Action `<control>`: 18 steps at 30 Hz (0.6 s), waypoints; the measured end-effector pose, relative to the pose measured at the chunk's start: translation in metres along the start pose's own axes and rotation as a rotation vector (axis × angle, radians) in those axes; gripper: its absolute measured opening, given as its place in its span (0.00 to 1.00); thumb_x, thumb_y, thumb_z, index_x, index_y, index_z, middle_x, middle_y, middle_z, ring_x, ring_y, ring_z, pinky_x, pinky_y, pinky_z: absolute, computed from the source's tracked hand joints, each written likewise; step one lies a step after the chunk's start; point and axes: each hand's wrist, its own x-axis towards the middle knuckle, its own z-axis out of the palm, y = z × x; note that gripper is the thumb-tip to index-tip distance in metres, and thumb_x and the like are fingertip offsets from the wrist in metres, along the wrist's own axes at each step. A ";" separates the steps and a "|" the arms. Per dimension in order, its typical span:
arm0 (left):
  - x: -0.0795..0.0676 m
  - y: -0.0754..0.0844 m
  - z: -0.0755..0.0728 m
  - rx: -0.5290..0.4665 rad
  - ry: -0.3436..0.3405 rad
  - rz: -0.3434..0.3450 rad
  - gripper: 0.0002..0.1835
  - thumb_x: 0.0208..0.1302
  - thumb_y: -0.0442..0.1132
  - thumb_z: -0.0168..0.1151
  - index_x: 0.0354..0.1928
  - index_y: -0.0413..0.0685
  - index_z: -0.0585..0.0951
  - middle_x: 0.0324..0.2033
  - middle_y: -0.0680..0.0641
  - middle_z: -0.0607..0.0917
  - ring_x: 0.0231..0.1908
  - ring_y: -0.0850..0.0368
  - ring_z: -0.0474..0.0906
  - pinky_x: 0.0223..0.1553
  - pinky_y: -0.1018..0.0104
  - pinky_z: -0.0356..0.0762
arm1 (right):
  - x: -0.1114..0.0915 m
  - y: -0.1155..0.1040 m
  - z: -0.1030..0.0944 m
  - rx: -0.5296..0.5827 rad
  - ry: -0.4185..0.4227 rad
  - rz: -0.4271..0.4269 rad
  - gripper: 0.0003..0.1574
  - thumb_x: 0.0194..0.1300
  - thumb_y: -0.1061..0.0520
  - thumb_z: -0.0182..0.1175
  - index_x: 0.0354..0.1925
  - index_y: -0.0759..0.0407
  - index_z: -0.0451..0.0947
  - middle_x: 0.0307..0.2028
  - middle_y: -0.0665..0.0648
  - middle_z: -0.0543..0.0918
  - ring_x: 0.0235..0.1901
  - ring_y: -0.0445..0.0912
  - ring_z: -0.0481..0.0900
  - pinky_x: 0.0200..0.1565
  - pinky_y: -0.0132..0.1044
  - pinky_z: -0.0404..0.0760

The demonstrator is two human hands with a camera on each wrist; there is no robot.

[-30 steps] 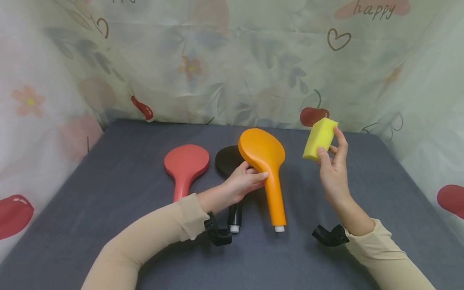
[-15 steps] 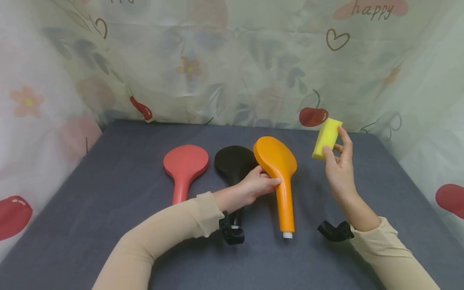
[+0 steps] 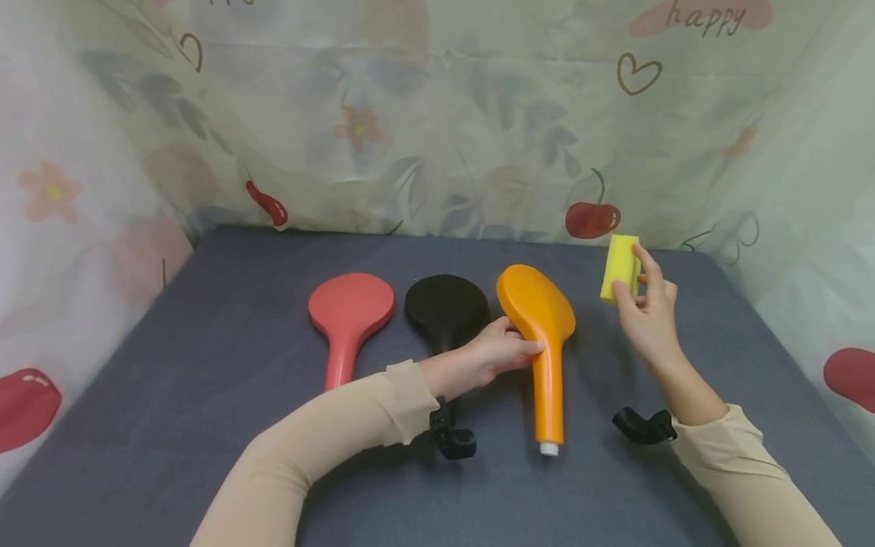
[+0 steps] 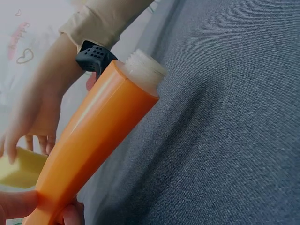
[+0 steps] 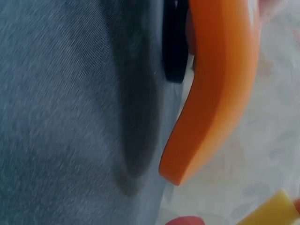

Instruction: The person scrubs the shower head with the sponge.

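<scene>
In the head view my left hand grips an orange shower head by its neck, thumb on top, with the handle pointing toward me. A white threaded end shows at its tip in the left wrist view. To the right, my right hand pinches a yellow sponge block between thumb and fingers, held up above the table. The sponge is apart from the shower head. A black shower head lies just left of the orange one, its handle mostly hidden behind my left hand and forearm.
A red shower head lies left of the black one, its lower handle covered by my left sleeve. The dark grey table ends at a patterned curtain at the back and sides.
My left hand has carried the orange shower head to the right and slightly nearer, uncovering the black shower head's round end. The right hand has shifted a little right with the sponge.
</scene>
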 end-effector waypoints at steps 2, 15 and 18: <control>0.001 0.000 0.001 0.008 -0.005 -0.006 0.24 0.62 0.32 0.59 0.58 0.41 0.65 0.51 0.38 0.80 0.47 0.50 0.81 0.54 0.58 0.77 | 0.002 0.003 0.000 -0.017 0.005 -0.015 0.38 0.69 0.49 0.45 0.72 0.39 0.44 0.61 0.71 0.51 0.45 0.53 0.65 0.33 0.23 0.67; 0.011 -0.004 0.007 0.028 0.014 -0.029 0.23 0.61 0.32 0.60 0.56 0.42 0.66 0.49 0.39 0.80 0.44 0.52 0.81 0.53 0.59 0.78 | 0.006 0.013 0.000 -0.103 -0.014 -0.017 0.40 0.68 0.49 0.48 0.72 0.48 0.45 0.60 0.75 0.50 0.56 0.63 0.54 0.40 0.40 0.63; 0.012 -0.005 0.008 0.031 0.020 -0.035 0.22 0.61 0.31 0.60 0.56 0.41 0.66 0.48 0.39 0.80 0.43 0.52 0.80 0.53 0.59 0.78 | 0.007 0.015 0.000 -0.115 -0.019 0.000 0.40 0.68 0.48 0.48 0.73 0.47 0.45 0.60 0.74 0.49 0.56 0.64 0.55 0.40 0.40 0.63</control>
